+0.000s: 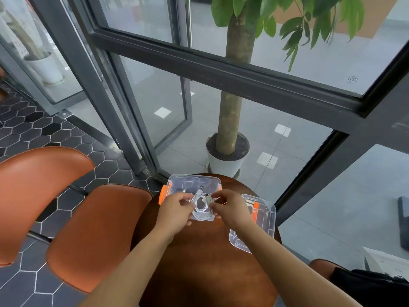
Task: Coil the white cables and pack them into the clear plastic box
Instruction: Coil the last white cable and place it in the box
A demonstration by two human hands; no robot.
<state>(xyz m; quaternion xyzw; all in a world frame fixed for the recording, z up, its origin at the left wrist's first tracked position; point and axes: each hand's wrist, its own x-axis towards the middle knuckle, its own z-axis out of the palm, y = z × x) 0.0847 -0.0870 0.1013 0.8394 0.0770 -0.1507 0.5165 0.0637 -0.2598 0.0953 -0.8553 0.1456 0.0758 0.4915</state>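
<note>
A clear plastic box (177,180) with orange side latches stands at the far edge of a small round brown table (199,258). Over its near part I hold a coil of white cable (200,207). My left hand (174,209) pinches the coil's left side and my right hand (230,209) pinches its right side. A loose cable end with a USB plug (201,187) lies inside the box beyond the coil. The box's near wall is hidden by the coil and my fingers.
The clear lid (263,220) with an orange clip lies on the table to the right of the box. An orange chair (93,231) stands at the left. A potted tree (228,160) stands behind glass doors beyond the table.
</note>
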